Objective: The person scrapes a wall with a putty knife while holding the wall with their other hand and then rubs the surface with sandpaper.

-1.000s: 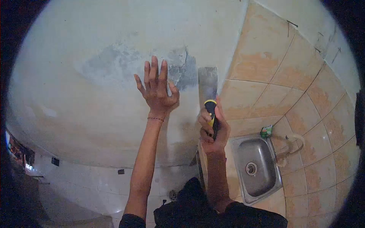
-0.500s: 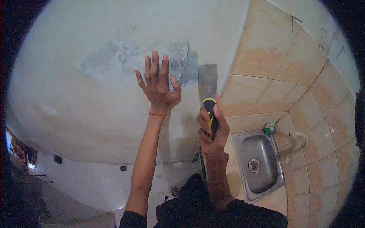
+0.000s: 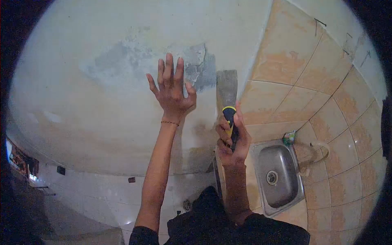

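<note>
My left hand (image 3: 174, 92) lies spread on the pale wall (image 3: 102, 118), its fingertips over the lower part of a bare grey patch (image 3: 118, 61). A thin braided band circles that wrist. Wrapped round the black and yellow handle of a putty knife (image 3: 227, 87) is my right hand (image 3: 233, 134). The wide metal blade points up and overlaps the wall just right of the patch. Flaking paint (image 3: 200, 61) with a ragged edge shows between my left hand and the blade.
Tan tiles (image 3: 273, 98) cover the adjoining wall on the right. Below them a steel sink (image 3: 279, 175) is set into a tiled counter, with a curved faucet (image 3: 320, 149) and a small green packet (image 3: 290, 137) beside it. Pale floor tiles (image 3: 98, 196) spread out at lower left.
The putty knife and my right hand have shifted slightly right and down in view. My left hand stays spread at the same part of the wall.
</note>
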A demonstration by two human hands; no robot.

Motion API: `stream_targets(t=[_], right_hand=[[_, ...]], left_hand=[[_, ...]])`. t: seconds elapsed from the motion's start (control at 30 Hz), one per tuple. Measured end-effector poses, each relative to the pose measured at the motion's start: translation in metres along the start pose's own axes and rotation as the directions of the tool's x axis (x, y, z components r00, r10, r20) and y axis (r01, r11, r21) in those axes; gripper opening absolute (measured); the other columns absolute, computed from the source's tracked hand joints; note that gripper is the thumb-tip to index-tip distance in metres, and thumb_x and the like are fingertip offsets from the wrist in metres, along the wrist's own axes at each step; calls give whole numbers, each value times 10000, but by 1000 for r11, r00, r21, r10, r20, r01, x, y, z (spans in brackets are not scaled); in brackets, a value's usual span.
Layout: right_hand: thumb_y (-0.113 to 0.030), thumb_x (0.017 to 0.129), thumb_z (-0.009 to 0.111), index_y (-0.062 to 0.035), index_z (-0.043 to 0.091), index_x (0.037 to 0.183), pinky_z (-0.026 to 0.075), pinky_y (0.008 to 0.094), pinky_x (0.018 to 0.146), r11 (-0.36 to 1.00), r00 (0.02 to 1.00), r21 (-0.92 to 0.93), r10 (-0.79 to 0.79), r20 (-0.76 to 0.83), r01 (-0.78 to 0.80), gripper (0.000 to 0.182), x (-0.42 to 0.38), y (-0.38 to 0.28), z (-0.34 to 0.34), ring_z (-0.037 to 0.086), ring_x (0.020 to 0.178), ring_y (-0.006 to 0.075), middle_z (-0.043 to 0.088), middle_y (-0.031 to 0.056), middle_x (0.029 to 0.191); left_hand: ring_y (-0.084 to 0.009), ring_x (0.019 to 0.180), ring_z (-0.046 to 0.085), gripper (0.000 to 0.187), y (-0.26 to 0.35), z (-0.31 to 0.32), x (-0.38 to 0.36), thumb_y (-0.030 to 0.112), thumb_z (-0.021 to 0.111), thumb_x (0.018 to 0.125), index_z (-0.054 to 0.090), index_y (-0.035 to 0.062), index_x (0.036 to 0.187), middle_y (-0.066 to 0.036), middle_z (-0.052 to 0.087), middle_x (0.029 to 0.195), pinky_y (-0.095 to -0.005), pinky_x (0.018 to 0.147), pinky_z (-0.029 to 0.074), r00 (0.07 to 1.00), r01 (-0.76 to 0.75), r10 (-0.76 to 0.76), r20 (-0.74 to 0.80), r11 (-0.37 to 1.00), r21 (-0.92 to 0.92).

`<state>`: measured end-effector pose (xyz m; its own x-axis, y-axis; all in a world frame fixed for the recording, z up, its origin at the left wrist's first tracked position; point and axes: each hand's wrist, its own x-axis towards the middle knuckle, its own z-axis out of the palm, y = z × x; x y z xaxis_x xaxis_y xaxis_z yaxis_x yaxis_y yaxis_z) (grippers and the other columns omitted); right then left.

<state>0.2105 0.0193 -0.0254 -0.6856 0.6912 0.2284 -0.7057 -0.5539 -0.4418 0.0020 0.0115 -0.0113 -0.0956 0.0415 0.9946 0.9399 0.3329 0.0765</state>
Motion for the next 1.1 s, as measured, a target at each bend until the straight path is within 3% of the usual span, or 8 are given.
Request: stream_targets(t=[0.07,0.47,0.77,0.87,0.97,1.07,1.1], right_hand=[[-243,1040,486,-220,254,1559,304,147,296,997,1000,83,3,11,-4,569,2,0,0,367,523,57,415,55,853],[-245,1031,503,-229,200,1579,284,155,285,999,999,23,34,-4,-34,626,-3,-1,-3,365,514,57,414,47,844],[-217,1044,465,-241,183,1578,307,147,280,988,998,143,60,26,-64,605,-2,-3,-5,361,518,56,403,56,842],[-204,1050,449,-234,211,1568,312,148,283,984,998,168,47,34,-52,572,0,0,-10,360,517,58,394,54,835],[-205,1054,442,-221,245,1554,311,145,283,971,996,225,68,53,-78,537,-1,1,-11,354,515,59,386,52,831],[-267,1022,518,-224,160,1585,308,162,295,977,992,191,73,101,-92,668,6,-1,-18,379,508,59,434,43,816],[-250,1034,491,-220,205,1566,310,155,293,969,992,224,82,97,-102,604,7,0,-17,372,514,59,414,45,819]], left_hand=[[-257,1457,325,663,0,0,-1,244,493,815,469,166,1473,-70,402,1555,-525,1222,27,1000,-2,2,2,1000,-4],[-288,1471,306,634,1,-1,-2,283,451,846,474,134,1463,-104,400,1556,-517,1217,11,1000,2,-2,26,1000,18],[-284,1475,298,639,-3,3,-4,379,430,880,455,151,1476,-103,387,1564,-523,1215,8,1000,-19,18,19,998,56],[-264,1465,311,662,1,1,-2,237,499,827,449,165,1483,-77,384,1564,-531,1217,10,1000,-4,4,0,1000,0],[-261,1466,308,664,3,-1,0,234,503,820,456,166,1479,-75,386,1563,-528,1219,8,1000,6,-6,10,1000,-9],[-260,1468,306,674,0,1,-1,231,508,812,453,170,1481,-73,389,1562,-528,1219,6,1000,-7,7,-6,1000,4],[-270,1467,309,660,-1,2,-1,258,488,825,458,162,1477,-80,390,1562,-528,1217,9,1000,-11,11,-3,1000,23]])
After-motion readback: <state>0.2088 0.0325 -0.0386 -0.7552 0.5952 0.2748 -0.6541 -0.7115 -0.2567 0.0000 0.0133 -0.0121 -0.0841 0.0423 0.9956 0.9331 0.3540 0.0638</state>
